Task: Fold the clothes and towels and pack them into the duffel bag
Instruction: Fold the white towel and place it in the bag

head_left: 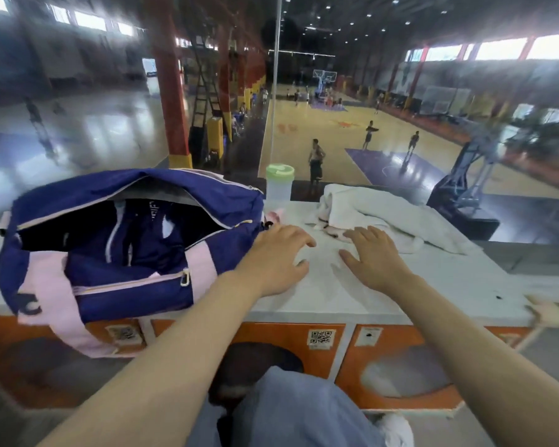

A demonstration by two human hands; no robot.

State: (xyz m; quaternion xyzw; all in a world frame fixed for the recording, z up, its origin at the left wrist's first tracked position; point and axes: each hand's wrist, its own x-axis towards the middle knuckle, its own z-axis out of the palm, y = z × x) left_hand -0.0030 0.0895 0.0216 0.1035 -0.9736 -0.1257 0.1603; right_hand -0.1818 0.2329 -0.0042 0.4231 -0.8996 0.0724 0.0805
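A navy duffel bag (136,253) with pink straps lies unzipped on the left of the white counter top (433,285), and dark clothing shows inside it. A crumpled white towel (388,217) lies at the back right. Something small, pale and pink (331,233) peeks out by the towel's near edge. My left hand (278,256) hovers beside the bag's right end, fingers spread and relaxed. My right hand (375,256) is held flat with spread fingers just in front of the towel, its fingertips near the pink piece. Neither hand holds anything.
A clear bottle with a green lid (279,183) stands at the counter's back edge between bag and towel. The counter front has orange panels (397,366). Past the back edge is a drop to a basketball court with people on it.
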